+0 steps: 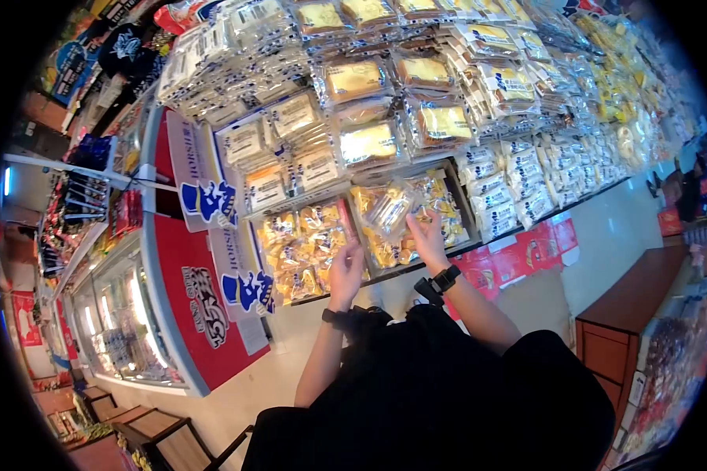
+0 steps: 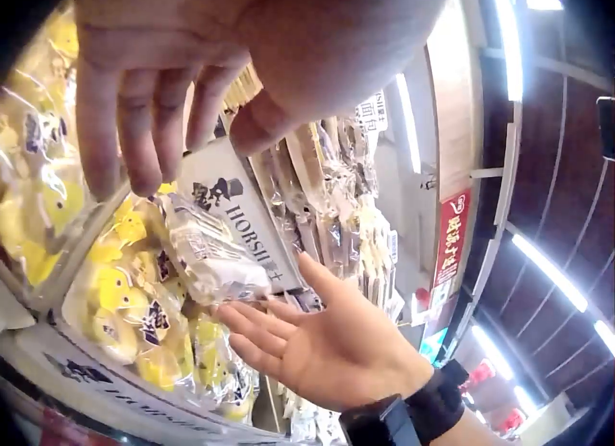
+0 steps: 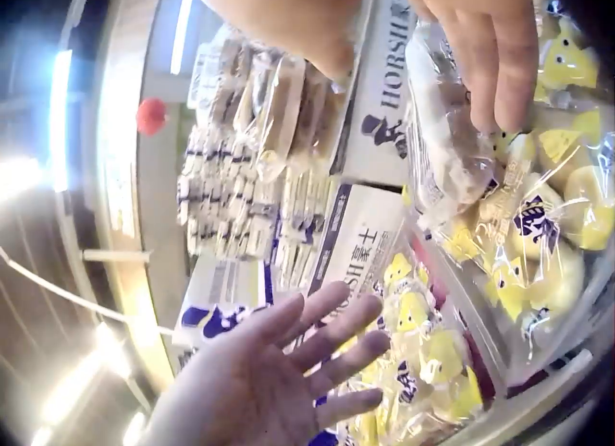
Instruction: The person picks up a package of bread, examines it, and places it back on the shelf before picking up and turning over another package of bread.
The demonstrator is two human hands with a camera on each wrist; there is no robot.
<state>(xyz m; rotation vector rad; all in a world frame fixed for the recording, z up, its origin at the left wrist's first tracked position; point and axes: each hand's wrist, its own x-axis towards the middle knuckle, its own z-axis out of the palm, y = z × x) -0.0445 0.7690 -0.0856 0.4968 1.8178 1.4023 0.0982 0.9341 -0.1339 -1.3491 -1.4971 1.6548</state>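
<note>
A clear, white-printed packet (image 1: 389, 210) lies tilted over yellow-wrapped snack packets in an open display box (image 1: 467, 208). My right hand (image 1: 426, 239) is at the packet's right end; in the left wrist view this right hand (image 2: 336, 355) has its palm turned up and fingers extended, the fingertips right at the packet (image 2: 207, 254). To the left, my left hand (image 1: 346, 271) hovers over the edge between two boxes, holding nothing. Its fingers (image 2: 139, 120) are spread and relaxed in the left wrist view. From the right wrist, the left hand (image 3: 279, 369) shows near yellow packets (image 3: 413, 340).
Stacks of bread packs (image 1: 357, 78) rise behind the boxes. White small packets (image 1: 495, 196) fill the right side. Printed cardboard signs (image 1: 247, 290) stand at the left, beside a red-panelled freezer (image 1: 204, 306). A brown cabinet (image 1: 624, 314) is at the right.
</note>
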